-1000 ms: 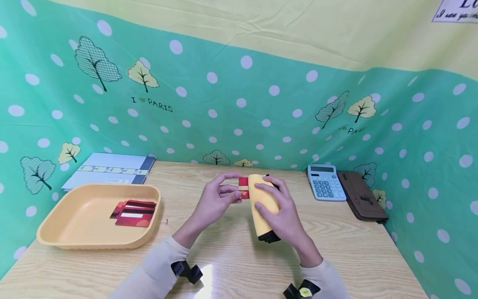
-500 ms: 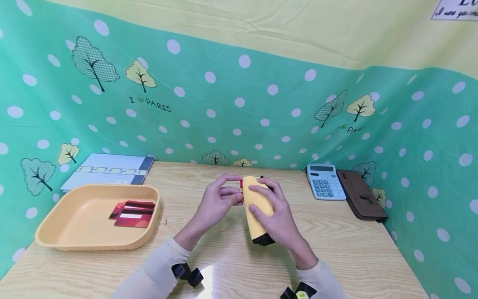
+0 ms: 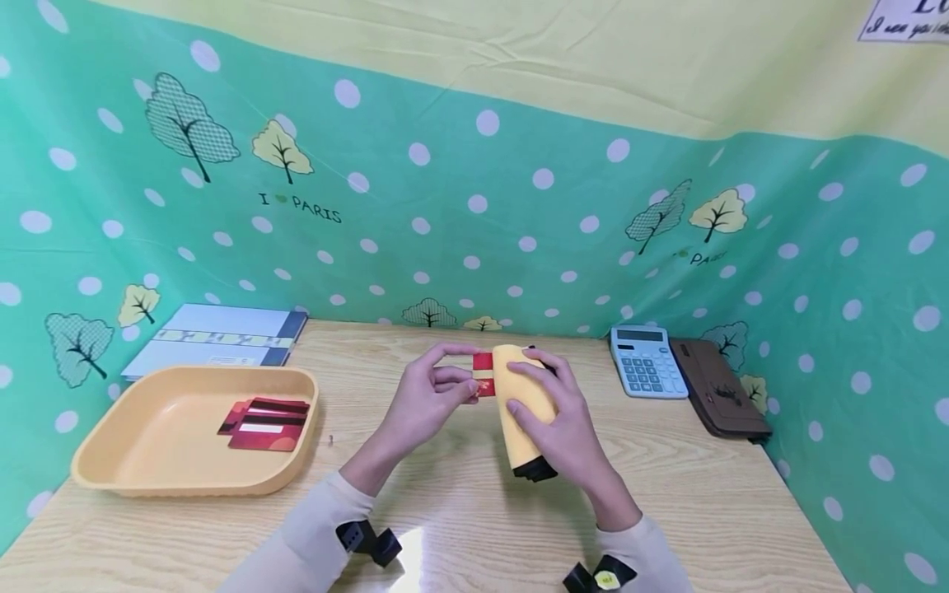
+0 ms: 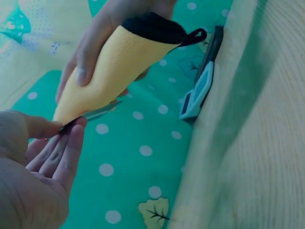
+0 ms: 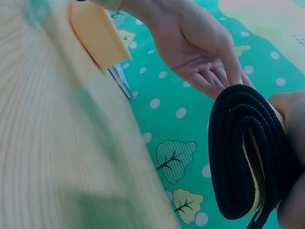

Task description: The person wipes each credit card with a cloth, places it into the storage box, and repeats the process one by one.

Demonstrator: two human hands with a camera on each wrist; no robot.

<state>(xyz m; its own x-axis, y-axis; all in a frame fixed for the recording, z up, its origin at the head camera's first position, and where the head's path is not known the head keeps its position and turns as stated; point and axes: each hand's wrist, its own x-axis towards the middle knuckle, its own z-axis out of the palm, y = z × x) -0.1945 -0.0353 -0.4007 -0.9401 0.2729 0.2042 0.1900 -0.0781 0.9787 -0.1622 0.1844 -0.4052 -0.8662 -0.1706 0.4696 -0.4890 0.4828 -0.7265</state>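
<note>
My left hand point(image 3: 423, 399) pinches a red card point(image 3: 483, 375) between thumb and fingers. The card's right part is hidden by a folded yellow cloth point(image 3: 517, 403) with black edging. My right hand point(image 3: 559, 416) grips this cloth from the right, its fingers spread over the yellow face. Seen from the left wrist, the cloth point(image 4: 126, 67) tapers down toward the left thumb and fingers, and a black loop sticks out at its end. The right wrist view shows the cloth's rolled black layers point(image 5: 228, 157) end-on. Both hands are held above the wooden table.
An orange-yellow tray point(image 3: 148, 412) on the left holds several red cards point(image 3: 270, 424) with dark stripes. Behind it lies a pale blue folder point(image 3: 222, 333). A light blue calculator point(image 3: 647, 362) and a brown wallet-like case point(image 3: 719, 391) lie at the back right. Patterned curtains enclose the table.
Half a second ago the cloth stood further left and covered most of the card. It has since moved back right with my right hand, so more of the card shows, as one second ago.
</note>
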